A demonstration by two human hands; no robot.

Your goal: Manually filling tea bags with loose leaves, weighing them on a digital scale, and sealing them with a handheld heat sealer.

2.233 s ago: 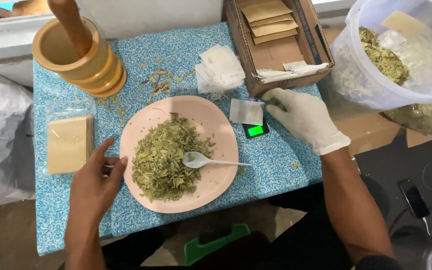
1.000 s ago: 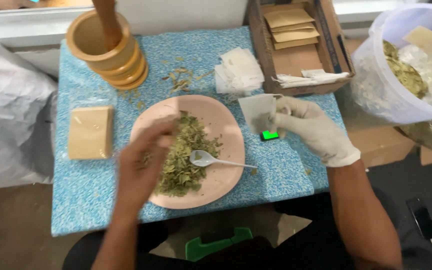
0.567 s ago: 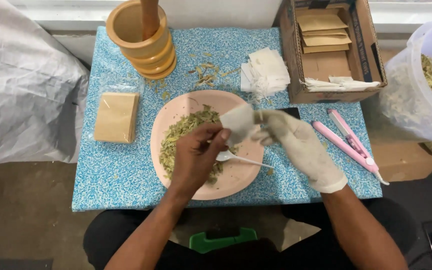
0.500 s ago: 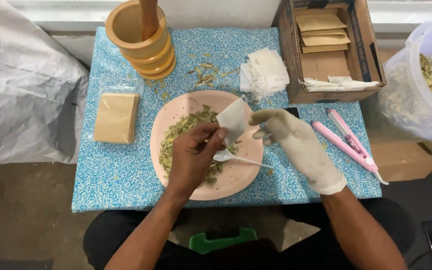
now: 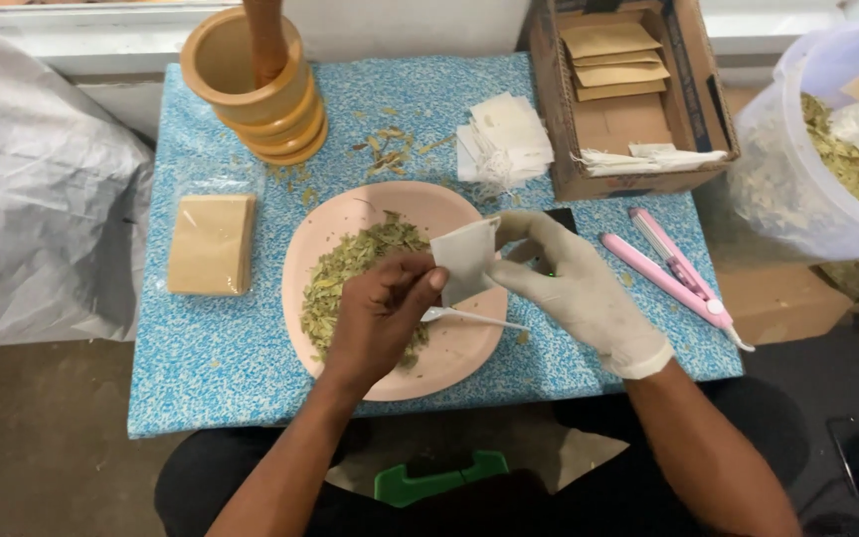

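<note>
While we sit at the blue speckled counter (image 5: 251, 368), herbs remain piled on the pink plate (image 5: 449, 363); we judge filling barely begun. Cardboard box (image 5: 693, 149) holds tan envelopes, far right. Left hand (image 5: 380, 316) and gloved right hand (image 5: 569, 288) both pinch the small white sachet (image 5: 464, 261) above the plate, grip pressed together.

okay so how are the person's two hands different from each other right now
The right hand wears a whitish glove; the left hand is bare. The right hand pinches the small white pouch by its upper right corner, with fingers spread; the left hand grips the pouch's left edge, with fingers curled. Both hold the same pouch above the pink plate of dried leaves.
</note>
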